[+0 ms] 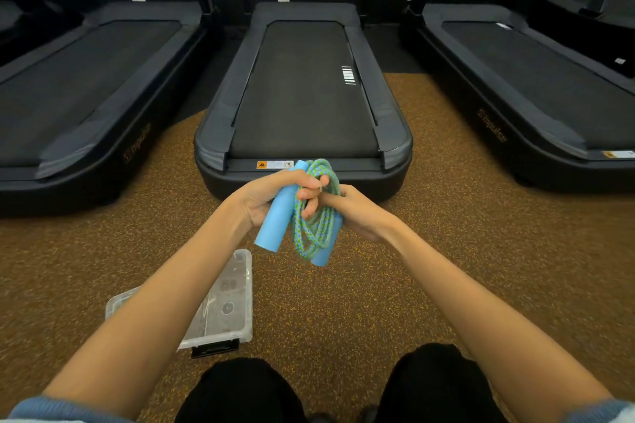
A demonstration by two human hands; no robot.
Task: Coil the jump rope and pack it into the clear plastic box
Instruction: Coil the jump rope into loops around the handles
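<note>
Braided jump rope [314,216] looks soft, light, springy; left hand [271,196] clenches loops and handle, right hand [357,213] clamps other handle.

Three black treadmills [304,93] stood side by side on a brown speckled floor [429,268]. The middle one carried an orange warning label [274,164] at its near end.

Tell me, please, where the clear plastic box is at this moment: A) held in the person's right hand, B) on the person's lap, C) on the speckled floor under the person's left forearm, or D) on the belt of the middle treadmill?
C: the clear plastic box lies on the speckled floor, partly hidden by the left forearm, while both hands hold the jump rope above it.
</note>
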